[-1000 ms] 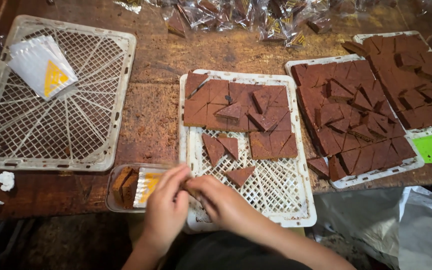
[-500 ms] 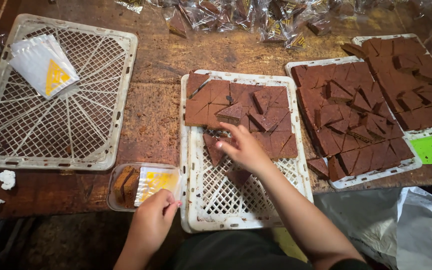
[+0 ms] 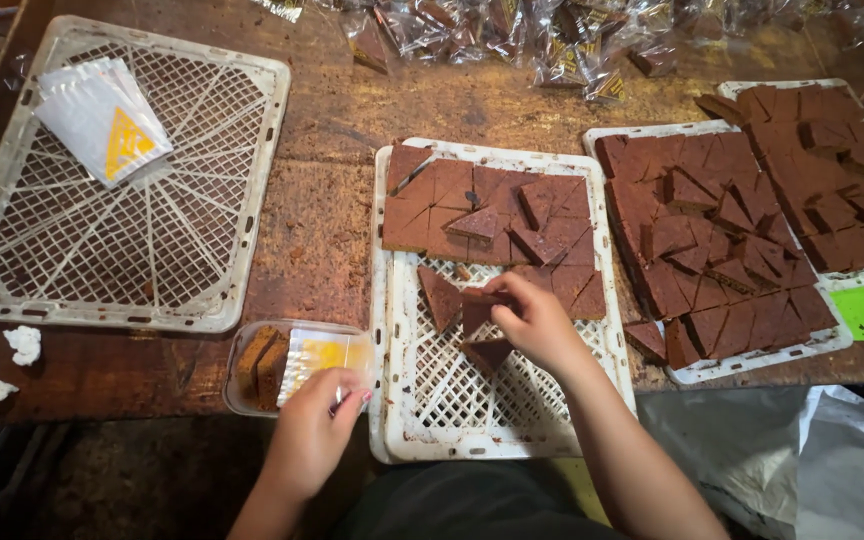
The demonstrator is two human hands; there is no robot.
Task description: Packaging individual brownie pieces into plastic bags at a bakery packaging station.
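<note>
Left hand [image 3: 314, 425]: at 7 o'clock, fingers curled onto a clear bag [image 3: 324, 356] in the small tub [image 3: 252, 345].
Right hand [image 3: 532, 320]: centre, fingertips pinching a brown triangular piece [image 3: 475, 309] (over the white lattice tray [image 3: 492, 410]).

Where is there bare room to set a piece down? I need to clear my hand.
The big mesh tray at left is bare except for bags in its far corner. The middle tray has open mesh below the right hand. The brown pieces crowd its far half, and the right trays are full.
</note>
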